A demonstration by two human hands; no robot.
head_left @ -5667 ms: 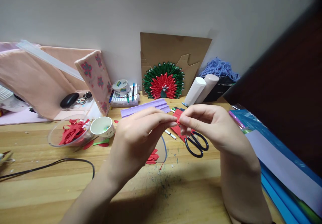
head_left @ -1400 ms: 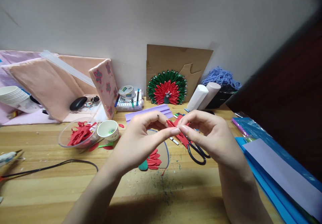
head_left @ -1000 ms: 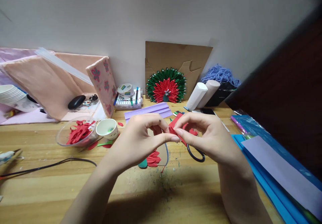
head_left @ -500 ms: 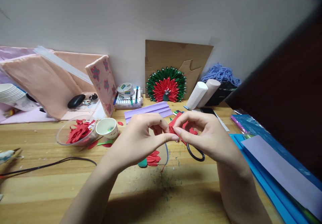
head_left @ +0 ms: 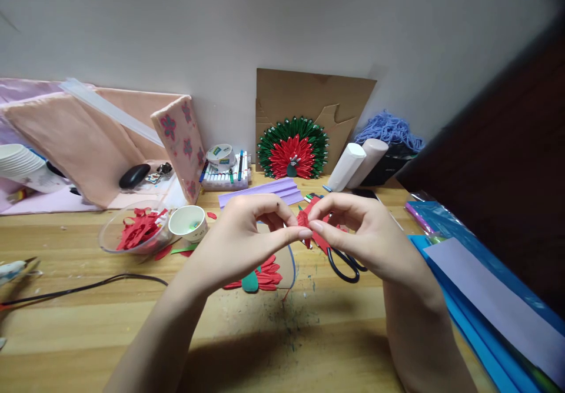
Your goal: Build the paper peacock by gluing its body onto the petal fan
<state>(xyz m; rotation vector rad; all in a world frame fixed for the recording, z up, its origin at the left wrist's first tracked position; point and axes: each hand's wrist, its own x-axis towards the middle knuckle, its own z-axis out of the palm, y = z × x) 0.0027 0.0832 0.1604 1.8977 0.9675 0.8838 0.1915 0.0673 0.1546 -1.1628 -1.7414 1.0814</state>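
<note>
My left hand [head_left: 241, 243] and my right hand [head_left: 359, 237] meet above the middle of the wooden table [head_left: 132, 316]. Both pinch one small red paper piece [head_left: 303, 219] between thumb and fingertips. Under my left hand lies a half-made fan of red paper petals with a green body [head_left: 260, 278] on a brown card disc. Black scissors [head_left: 346, 263] and more red paper lie just below my right hand.
A clear bowl of red paper scraps [head_left: 135, 234] and a white paper cup [head_left: 188, 223] sit at left. A finished red-and-green peacock [head_left: 292, 156], marker box [head_left: 223, 175], purple folded paper [head_left: 260, 192], white tubes [head_left: 351, 166] stand behind. Blue sheets [head_left: 481, 316] lie right; a black cable [head_left: 88, 287] crosses left.
Both hands stay pinched together on the red piece, shifting only slightly while working it. More of the red petal fan under my left hand shows now.
</note>
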